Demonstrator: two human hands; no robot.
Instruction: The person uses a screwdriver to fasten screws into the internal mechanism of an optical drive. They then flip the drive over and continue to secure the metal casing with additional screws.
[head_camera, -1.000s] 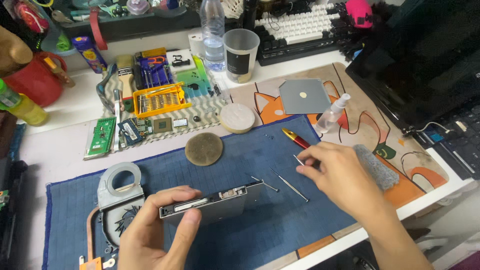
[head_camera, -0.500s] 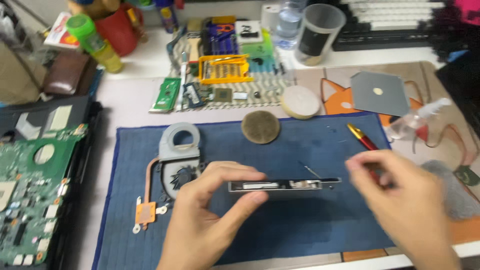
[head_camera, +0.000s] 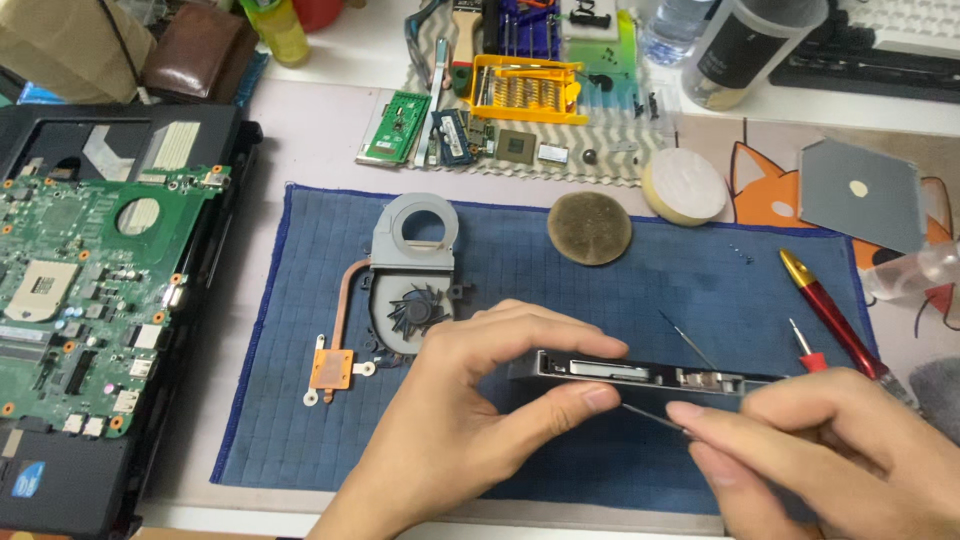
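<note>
My left hand (head_camera: 470, 420) pinches the end of a slim dark drive unit (head_camera: 650, 374) and holds it on edge just above the blue mat (head_camera: 300, 330). My right hand (head_camera: 830, 455) grips a thin metal pin tool (head_camera: 650, 415) whose tip meets the drive's front edge. A fan with a copper heat pipe (head_camera: 400, 290) lies on the mat just left of my left hand. A red screwdriver (head_camera: 835, 315) rests on the mat to the right.
An open laptop base with a green motherboard (head_camera: 90, 290) sits at the left. Two round pads (head_camera: 590, 228) (head_camera: 684, 186), a grey plate (head_camera: 860, 195), a yellow bit holder (head_camera: 525, 90), small circuit boards (head_camera: 400, 125) and a cup (head_camera: 740, 45) lie behind the mat.
The view has shifted left and closer, bringing the laptop base in. My right hand has moved in to the drive's front edge with the thin pin tool.
</note>
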